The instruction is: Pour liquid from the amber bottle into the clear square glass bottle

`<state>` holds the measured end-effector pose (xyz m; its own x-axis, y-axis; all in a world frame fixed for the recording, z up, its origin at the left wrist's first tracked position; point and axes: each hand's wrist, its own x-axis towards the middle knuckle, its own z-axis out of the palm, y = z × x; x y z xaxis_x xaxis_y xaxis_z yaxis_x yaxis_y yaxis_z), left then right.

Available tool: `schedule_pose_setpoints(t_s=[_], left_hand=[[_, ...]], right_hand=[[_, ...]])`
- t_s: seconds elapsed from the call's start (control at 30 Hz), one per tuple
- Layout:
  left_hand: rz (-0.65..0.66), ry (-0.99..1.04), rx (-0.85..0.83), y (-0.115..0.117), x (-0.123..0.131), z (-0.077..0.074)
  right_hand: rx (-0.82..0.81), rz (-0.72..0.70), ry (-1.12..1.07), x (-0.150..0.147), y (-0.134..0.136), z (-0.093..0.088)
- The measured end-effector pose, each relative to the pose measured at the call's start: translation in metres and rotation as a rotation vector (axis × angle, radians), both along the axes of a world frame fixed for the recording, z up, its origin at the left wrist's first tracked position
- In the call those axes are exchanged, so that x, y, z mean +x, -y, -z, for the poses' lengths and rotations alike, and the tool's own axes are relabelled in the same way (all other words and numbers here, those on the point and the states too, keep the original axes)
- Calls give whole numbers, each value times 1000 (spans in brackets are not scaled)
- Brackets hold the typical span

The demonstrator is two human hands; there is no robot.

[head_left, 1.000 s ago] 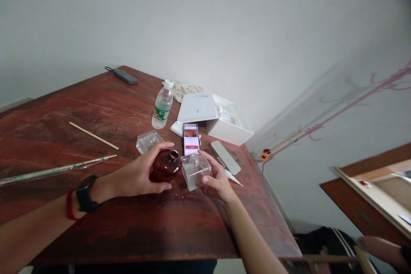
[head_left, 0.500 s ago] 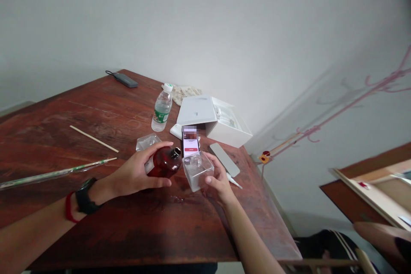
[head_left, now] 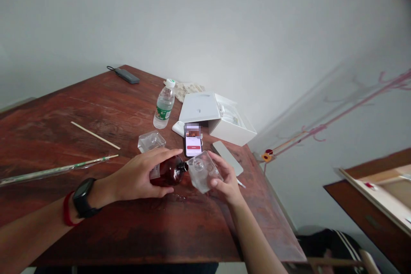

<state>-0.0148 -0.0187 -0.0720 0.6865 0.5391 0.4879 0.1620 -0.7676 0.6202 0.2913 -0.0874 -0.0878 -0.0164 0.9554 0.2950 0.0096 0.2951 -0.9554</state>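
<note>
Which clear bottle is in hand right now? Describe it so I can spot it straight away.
On the wooden table, look just in front of the lit phone. The right hand holds the square clear bottle tilted toward the brown bottle; the other clear container lies untouched farther left.

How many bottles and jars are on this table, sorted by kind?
Brown bottle, tipped in the left hand: 1
Clear square bottles, one in the right hand: 2
Water bottle: 1
Total: 4

Soft, even, dim daylight, faint shadows, wide-angle bending at the edges, and a dark top-right corner.
</note>
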Motion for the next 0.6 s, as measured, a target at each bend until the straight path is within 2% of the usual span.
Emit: schedule_pose_setpoints(t_s=[0.23, 0.6], left_hand=[[-12, -15, -2, -1, 1, 2], [-23, 9, -71, 4, 3, -3]], right_hand=[[60, -36, 150, 5, -6, -11], [94, -129, 352, -1, -9, -55]])
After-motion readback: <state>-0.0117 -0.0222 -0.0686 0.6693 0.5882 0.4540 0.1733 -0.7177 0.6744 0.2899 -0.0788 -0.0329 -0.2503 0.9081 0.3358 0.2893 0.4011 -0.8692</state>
